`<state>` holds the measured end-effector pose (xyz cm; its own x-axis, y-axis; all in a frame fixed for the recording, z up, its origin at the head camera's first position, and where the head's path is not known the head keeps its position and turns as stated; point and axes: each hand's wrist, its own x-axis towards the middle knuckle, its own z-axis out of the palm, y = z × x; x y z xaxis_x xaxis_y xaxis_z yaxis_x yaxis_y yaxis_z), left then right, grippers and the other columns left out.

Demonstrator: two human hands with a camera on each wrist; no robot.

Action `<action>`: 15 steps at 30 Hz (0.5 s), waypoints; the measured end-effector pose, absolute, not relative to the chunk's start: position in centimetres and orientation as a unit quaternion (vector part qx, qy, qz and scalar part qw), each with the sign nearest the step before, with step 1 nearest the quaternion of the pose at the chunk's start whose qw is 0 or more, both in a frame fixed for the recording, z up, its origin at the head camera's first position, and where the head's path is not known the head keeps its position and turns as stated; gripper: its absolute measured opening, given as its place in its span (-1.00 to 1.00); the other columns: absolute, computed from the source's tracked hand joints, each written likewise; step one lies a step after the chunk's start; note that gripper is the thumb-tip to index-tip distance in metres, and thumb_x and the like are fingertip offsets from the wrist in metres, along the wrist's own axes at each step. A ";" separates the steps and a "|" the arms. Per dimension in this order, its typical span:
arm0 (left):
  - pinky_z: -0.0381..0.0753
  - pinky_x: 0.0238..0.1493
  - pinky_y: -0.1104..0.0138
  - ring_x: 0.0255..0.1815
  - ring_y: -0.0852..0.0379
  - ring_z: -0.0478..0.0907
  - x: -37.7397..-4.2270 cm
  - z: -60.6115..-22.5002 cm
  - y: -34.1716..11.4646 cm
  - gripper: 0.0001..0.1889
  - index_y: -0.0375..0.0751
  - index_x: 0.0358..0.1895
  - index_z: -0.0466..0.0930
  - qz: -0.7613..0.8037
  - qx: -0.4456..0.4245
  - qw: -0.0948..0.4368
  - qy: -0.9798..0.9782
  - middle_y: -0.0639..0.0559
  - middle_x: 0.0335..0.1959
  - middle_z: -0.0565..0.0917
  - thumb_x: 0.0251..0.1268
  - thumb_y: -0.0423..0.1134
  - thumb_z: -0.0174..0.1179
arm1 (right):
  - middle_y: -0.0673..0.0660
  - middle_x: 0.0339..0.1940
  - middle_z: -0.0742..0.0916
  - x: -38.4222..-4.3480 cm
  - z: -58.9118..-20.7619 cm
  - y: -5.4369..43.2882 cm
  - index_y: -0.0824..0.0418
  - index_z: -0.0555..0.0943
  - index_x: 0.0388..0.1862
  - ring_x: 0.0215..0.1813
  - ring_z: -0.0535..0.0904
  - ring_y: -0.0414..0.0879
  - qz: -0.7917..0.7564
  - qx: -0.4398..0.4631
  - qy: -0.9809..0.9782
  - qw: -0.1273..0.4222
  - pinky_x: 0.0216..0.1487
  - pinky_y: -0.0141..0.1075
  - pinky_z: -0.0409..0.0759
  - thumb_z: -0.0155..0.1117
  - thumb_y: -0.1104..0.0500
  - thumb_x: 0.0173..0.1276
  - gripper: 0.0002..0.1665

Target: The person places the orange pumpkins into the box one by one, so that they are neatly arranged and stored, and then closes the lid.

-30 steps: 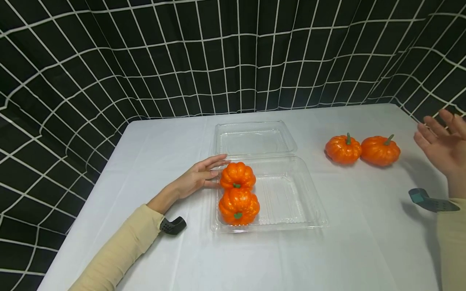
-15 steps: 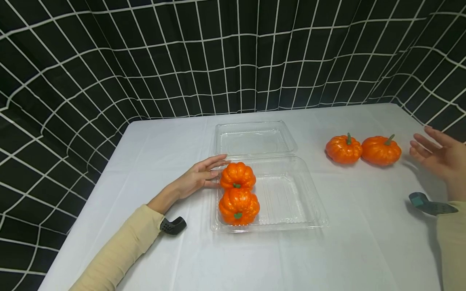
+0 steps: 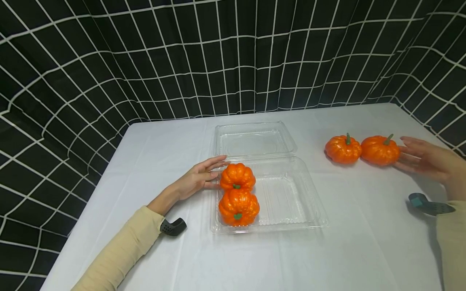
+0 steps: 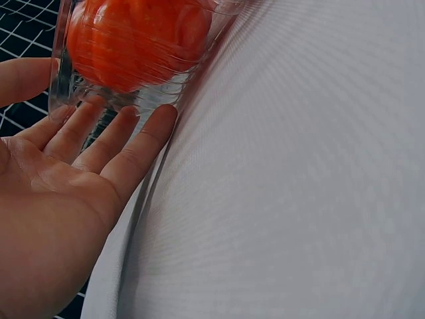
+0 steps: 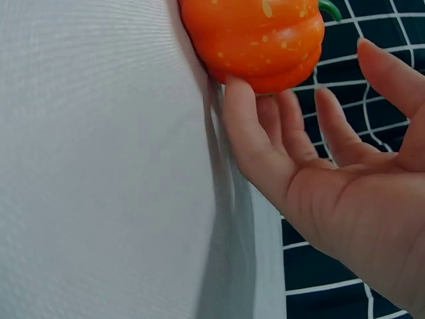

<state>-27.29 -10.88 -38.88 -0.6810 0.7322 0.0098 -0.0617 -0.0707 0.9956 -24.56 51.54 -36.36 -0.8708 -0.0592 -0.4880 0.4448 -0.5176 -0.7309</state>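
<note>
A person's right hand (image 3: pixel 427 158) reached in from the right, its fingertips at the right side of an orange toy pumpkin, the outer pumpkin (image 3: pixel 380 151) of a pair. The pumpkin lay directly to the left of this hand, well apart from the left hand (image 3: pixel 194 178). Its squat body was widest from left to right, roughly in line with the reaching fingers, and its green stem leaned up and to the right. The right hand's fingers were spread and gently bent, thumb held away, pinching nothing; whether the fingertips pressed on the pumpkin could not be told for certain.

The inner pumpkin (image 3: pixel 343 150) sat against the far, left side of the outer pumpkin.

The left hand's fingers were spread and relaxed along the left wall of a clear plastic tray (image 3: pixel 316 202), gripping nothing. In the tray's left part sat 2 more pumpkins, a back pumpkin (image 3: pixel 238 176) and a front pumpkin (image 3: pixel 239 207), side touching side. The clear lid (image 3: pixel 255 139) lay folded back behind the tray.

Everything rested on a worktop (image 3: pixel 291 258) covered in white cloth. Black curtains (image 3: pixel 204 60) with a white grid surrounded its back and sides.
</note>
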 end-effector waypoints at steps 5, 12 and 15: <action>0.46 0.14 0.02 0.33 -0.14 0.28 -27.2 -38.7 -10.9 -0.36 -0.33 0.49 -0.08 0.679 0.268 0.291 0.618 -0.21 0.46 0.12 0.39 -0.39 -0.10 | -0.13 -0.32 0.60 -25.1 -36.2 50.7 -0.48 -0.08 0.41 -0.27 0.62 -0.15 -0.774 0.198 0.577 0.169 -0.04 -0.10 0.62 0.11 0.13 0.45 -0.17; 0.45 0.15 0.00 0.33 -0.15 0.28 -27.2 -38.7 -10.8 -0.37 -0.34 0.49 -0.08 0.678 0.278 0.288 0.617 -0.26 0.45 0.11 0.40 -0.38 -0.11 | -0.15 -0.35 0.57 -25.2 -36.1 49.8 -0.40 -0.14 0.45 -0.30 0.61 -0.20 -0.736 0.184 0.628 0.171 -0.07 -0.09 0.63 0.08 0.17 0.46 -0.15; 0.45 0.14 0.00 0.33 -0.16 0.28 -27.3 -38.8 -10.8 -0.36 -0.34 0.49 -0.08 0.678 0.277 0.288 0.617 -0.26 0.45 0.11 0.40 -0.38 -0.11 | -0.16 -0.37 0.57 -25.2 -36.1 49.7 -0.23 -0.44 0.50 -0.29 0.61 -0.21 -0.718 0.176 0.649 0.181 -0.06 -0.09 0.62 0.07 0.16 0.47 0.02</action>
<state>-27.28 -10.82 -38.78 -0.6800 0.7329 0.0199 -0.0495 -0.0729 0.9961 -25.19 49.70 -36.06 -0.8727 -0.0307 -0.4874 0.4880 -0.0920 -0.8680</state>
